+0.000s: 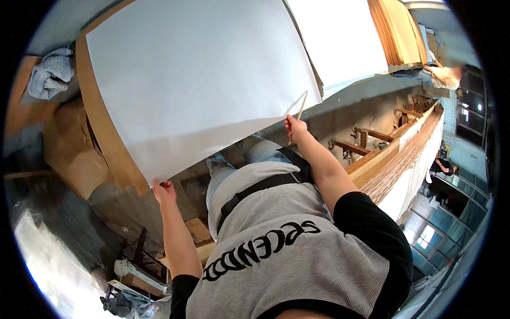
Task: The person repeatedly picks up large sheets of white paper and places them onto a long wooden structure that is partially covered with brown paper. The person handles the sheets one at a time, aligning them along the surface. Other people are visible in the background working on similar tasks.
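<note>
A large white sheet of paper [202, 69] lies in front of me over brown cardboard [101, 117], whose edge shows along the left side. My left hand [164, 190] pinches the sheet's near left corner between thumb and fingers. Near the sheet's right end, my right hand [295, 127] is closed around a thin pale stick [302, 106]. The stick's upper end points away over the paper and casts a shadow on it. That hand also touches the sheet's near edge; whether it grips the paper too, I cannot tell.
More white sheets [345, 42] lie to the right, then a yellow-brown stack [401, 32] with another person [446, 77] beside it. A long wooden rack [372, 133] runs behind me on the right. At left are a grey cloth [53, 73] and a cardboard box [69, 149].
</note>
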A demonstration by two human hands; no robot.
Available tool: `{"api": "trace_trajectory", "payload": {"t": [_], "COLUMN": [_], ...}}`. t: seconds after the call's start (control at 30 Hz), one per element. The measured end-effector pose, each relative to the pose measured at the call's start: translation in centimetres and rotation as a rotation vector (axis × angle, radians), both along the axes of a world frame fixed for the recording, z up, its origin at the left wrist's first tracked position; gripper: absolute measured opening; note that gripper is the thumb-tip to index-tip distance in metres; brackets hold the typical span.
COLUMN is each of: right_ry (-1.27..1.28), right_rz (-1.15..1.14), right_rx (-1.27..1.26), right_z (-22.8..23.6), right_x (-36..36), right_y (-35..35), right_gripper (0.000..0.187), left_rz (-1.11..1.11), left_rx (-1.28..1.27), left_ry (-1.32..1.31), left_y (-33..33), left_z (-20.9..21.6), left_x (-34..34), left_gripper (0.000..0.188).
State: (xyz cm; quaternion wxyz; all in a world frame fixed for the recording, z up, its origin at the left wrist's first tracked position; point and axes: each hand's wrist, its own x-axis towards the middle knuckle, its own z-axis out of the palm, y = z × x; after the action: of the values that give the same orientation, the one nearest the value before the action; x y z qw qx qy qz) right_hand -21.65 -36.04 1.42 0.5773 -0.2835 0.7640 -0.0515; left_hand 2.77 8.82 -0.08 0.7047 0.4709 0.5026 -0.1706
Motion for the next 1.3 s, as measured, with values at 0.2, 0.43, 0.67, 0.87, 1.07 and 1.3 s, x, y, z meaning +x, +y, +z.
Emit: {"api": "trace_trajectory", "payload": {"t": [0.2,0.43,0.67,0.87,1.07,1.3], "right_ry": [0.000,0.002,-0.132,0.327,0.000,-0.334], "right_rz": [0.015,0.016,0.027,0.770,1.677,2.459], "right_rx": [-0.052,-0.045,0.020,-0.636,-0.832,-1.155], "right_z": [0.7,0.2,-1.2,5.3,10.8,11.7], "right_x": [0.5,0.0,-1.7,0.4,18.0,32.5], "right_y": [-0.3,-0.6,-1.3,-1.6,7.1,24.7], "right_gripper": [0.017,0.016,0.019,0.039,0.023,0.025], "left_rz": [0.007,0.024,0.075,-0.027,-0.159,0.095], "left_rx": [0.003,-0.019,-0.121,-0.174,-0.266,-0.423], "left_ry": [-0.028,-0.005,0.031,0.038,0.049,0.030], "left_y": [-1.0,-1.2,-0.1,-2.4,-3.7,-5.5], "left_z": [0.5,0.1,-0.1,-0.4,-2.0,-1.2], "left_x": [0.2,-0.1,-0.6,-1.8,-2.2,-1.6], "left_gripper": [0.014,0.014,0.012,0.026,0.041,0.055]}}
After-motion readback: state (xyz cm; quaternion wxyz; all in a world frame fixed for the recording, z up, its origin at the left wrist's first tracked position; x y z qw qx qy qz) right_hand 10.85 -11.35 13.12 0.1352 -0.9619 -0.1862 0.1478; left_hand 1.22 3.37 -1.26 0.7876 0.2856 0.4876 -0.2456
